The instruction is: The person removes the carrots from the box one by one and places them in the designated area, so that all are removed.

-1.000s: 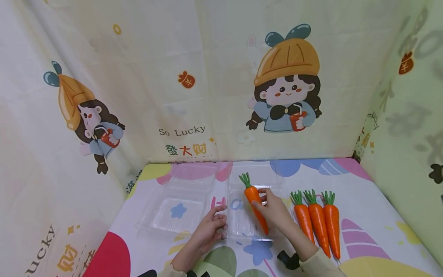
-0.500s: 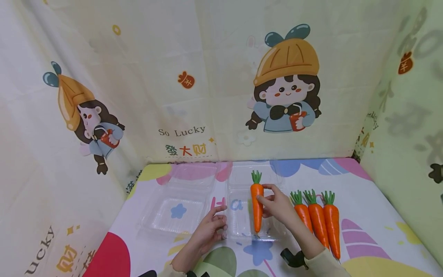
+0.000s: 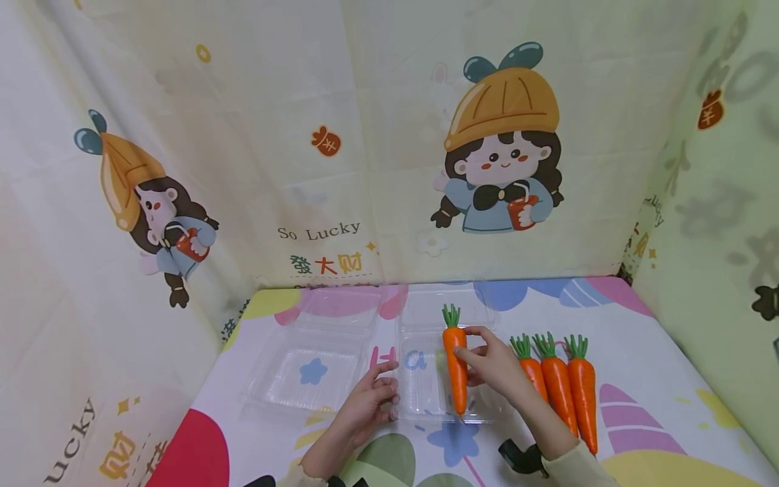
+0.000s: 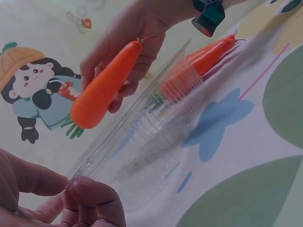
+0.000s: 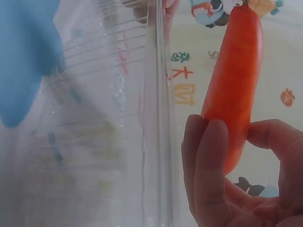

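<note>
My right hand (image 3: 493, 362) grips an orange carrot (image 3: 455, 365) with a green top. It is held above the right clear plastic box (image 3: 420, 399), tip pointing towards me and leaves away. In the right wrist view, thumb and fingers pinch the carrot (image 5: 236, 71) from both sides, and it is apart from the box rim (image 5: 158, 118). My left hand (image 3: 368, 399) is at the left edge of that box. The left wrist view shows its thumb and curled fingers (image 4: 97, 196) pinching the rim of the box (image 4: 142, 142). The box's lid lies folded back behind it.
Three more carrots (image 3: 556, 385) lie side by side to the right, partly behind my right forearm. A second clear plastic box (image 3: 286, 379), lid folded back, sits on the left. The patterned cloth (image 3: 651, 365) covers the table, and printed curtains (image 3: 389, 169) enclose its back and sides.
The carrot in my right hand has turned from slanted to nearly straight, then shifted slightly towards me and to the right. My left hand has stayed at the box edge.
</note>
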### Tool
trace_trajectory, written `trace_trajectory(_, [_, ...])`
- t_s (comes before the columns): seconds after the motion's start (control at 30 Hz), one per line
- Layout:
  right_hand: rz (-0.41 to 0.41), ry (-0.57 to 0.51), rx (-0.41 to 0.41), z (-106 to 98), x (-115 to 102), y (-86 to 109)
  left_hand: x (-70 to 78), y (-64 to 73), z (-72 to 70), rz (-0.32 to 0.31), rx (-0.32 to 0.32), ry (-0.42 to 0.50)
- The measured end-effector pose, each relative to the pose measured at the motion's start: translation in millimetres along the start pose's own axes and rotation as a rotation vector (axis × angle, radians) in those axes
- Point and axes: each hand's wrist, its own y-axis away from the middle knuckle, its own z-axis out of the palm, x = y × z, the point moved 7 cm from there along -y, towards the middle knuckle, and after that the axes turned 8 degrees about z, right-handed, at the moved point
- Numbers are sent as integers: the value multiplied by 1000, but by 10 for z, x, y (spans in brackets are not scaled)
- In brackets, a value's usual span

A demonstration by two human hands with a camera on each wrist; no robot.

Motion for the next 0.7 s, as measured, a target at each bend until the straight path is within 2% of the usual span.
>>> trace_trajectory(0.4, [4, 21, 12, -202, 23, 90, 0, 2, 3, -1, 5, -11])
trace_trajectory(0.7, [22, 121, 79, -457, 108, 164, 0, 5, -1, 2, -1, -7])
